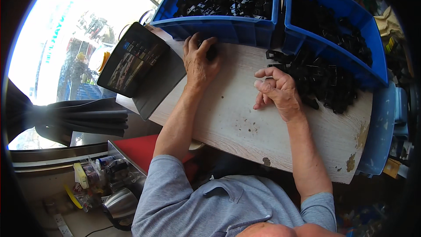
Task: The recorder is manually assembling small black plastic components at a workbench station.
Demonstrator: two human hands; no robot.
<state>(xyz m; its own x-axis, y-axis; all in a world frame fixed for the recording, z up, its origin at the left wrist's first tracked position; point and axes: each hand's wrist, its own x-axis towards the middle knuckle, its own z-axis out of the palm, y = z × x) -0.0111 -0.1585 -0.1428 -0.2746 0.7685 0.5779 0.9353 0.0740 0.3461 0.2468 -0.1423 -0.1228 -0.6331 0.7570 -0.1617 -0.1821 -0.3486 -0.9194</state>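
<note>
On the pale wooden table, my left hand point(201, 63) is closed around a small black part point(212, 53), just in front of the left blue bin. The fingers hide most of that part, so its kind does not show. My right hand point(279, 91) hovers over the table beside a loose pile of black plastic parts point(326, 79). Its fingers are loosely bent and apart, with nothing visible between them. More black parts, some with shiny metal bits point(237, 5), fill the left blue bin point(219, 28).
A second blue bin point(324, 46) of black parts stands at the back right. A tablet point(133, 59) in a dark case leans at the table's left, by a bright window. A metal kettle point(120, 204) sits low at the left. Blue plastic containers point(379, 127) stand off the right edge.
</note>
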